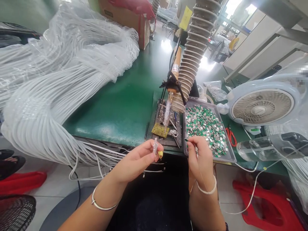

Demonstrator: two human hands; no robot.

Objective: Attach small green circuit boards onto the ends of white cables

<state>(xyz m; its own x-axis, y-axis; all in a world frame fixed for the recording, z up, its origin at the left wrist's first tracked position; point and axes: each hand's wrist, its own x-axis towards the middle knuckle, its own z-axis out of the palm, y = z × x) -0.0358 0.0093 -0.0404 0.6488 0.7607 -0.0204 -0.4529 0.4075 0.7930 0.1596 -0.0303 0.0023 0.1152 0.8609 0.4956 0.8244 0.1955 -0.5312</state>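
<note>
My left hand (141,157) is closed around a few short white cable ends (155,146) that point upward. Something yellow, perhaps a finger cover, shows at its fingertips. My right hand (200,157) pinches a small dark-green board piece (186,140) between thumb and fingers. A thin wire seems to run down across that palm. Just beyond both hands, a soldering iron (168,110) hangs tip down over a yellowish sponge (160,130). To the right, a grey tray (231,157) holds many small green-and-metal connector boards (207,128), partly hidden behind my right hand.
Bundled white cables (48,96) in plastic cover the left of the green table (115,109). A ribbed hose (196,48) comes down near the iron. On the right are a fan (262,101), red-handled pliers (231,137) and a clear bottle (257,148).
</note>
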